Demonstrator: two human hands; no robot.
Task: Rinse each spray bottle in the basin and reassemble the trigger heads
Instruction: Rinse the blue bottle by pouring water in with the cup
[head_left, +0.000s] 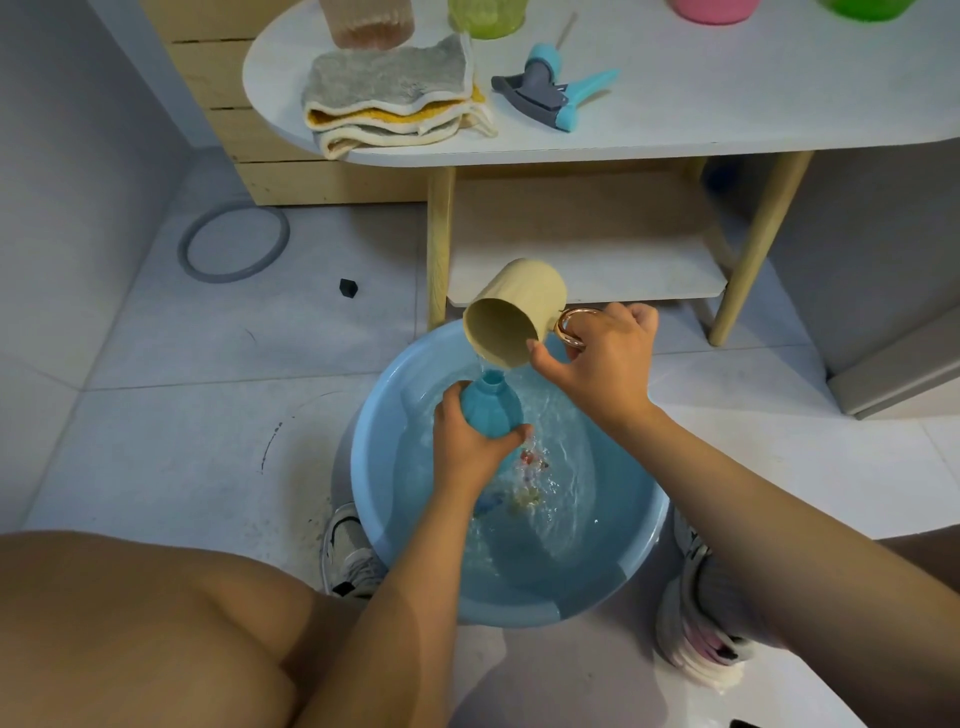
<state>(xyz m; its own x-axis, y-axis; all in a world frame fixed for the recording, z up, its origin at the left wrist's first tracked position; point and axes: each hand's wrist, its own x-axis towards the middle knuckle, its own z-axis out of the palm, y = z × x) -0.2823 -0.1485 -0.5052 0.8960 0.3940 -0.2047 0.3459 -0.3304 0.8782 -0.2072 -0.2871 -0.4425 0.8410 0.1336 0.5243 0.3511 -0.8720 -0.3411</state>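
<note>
A white oval table (675, 119) on pale wooden legs is seen at the top. On it, folded cloths (395, 98) are stacked at the left end, and a blue and grey trigger head (550, 88) is laid on its side just beside them. Four coloured containers are cut off at the far edge. Below, a tiled floor (208, 415) is shown: a blue basin (374, 499) of water is set on it, a grey ring (234, 241) lies near the wall, and a small black cube (348, 287) sits apart.

Blue spray bottle (491, 410), headless, tilted over the water-filled blue basin (374, 499); blue-grey trigger head (550, 88) lying on the table (727, 93).
</note>
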